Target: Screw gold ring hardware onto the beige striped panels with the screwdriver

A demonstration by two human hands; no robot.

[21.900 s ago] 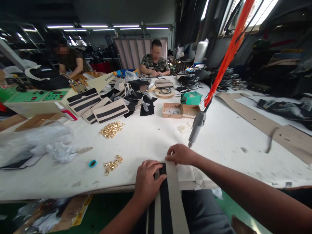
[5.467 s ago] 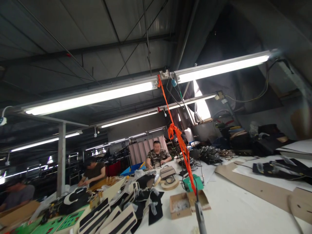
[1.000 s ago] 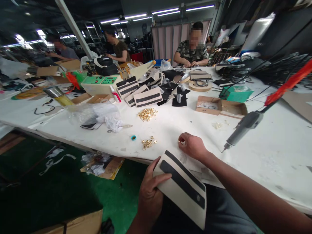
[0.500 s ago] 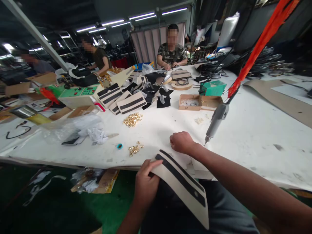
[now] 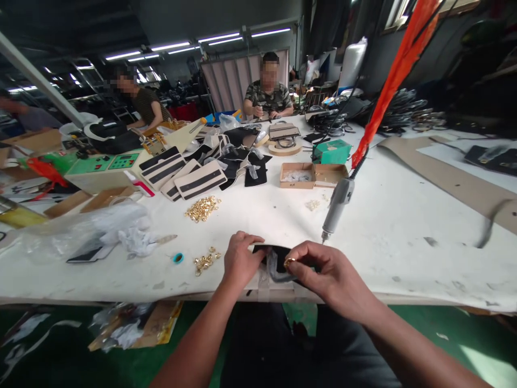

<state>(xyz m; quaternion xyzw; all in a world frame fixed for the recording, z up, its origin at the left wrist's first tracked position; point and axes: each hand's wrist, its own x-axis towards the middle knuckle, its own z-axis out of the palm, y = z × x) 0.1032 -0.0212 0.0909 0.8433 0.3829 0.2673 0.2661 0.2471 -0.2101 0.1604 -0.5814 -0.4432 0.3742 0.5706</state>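
My left hand [image 5: 241, 260] grips the left end of a bent panel [image 5: 283, 255], whose black face shows at the table's front edge. A grey strip [image 5: 271, 265] that looks plastic-covered lies against that face. My right hand [image 5: 333, 277] pinches a small gold metal ring-like fitting [image 5: 289, 262] between thumb and finger, right at the panel. Its other fingers hide the panel's right end. Left of my left hand lies a small group of gold fittings [image 5: 204, 263], with a larger gold pile [image 5: 202, 209] behind. A grey electric screwdriver [image 5: 338, 207] hangs tip-down just beyond my right hand.
A small blue round container [image 5: 178, 258] and clear plastic wrap [image 5: 133, 226] lie to the left. Striped beige panels [image 5: 201, 181] are stacked farther back. Open cardboard boxes [image 5: 298, 183] and a green box [image 5: 332, 151] stand behind. A person [image 5: 269, 97] sits across the table.
The panel has come up from my lap to the table edge and turned to its black face. My right hand, earlier a fist on the table, now holds a gold fitting at it.
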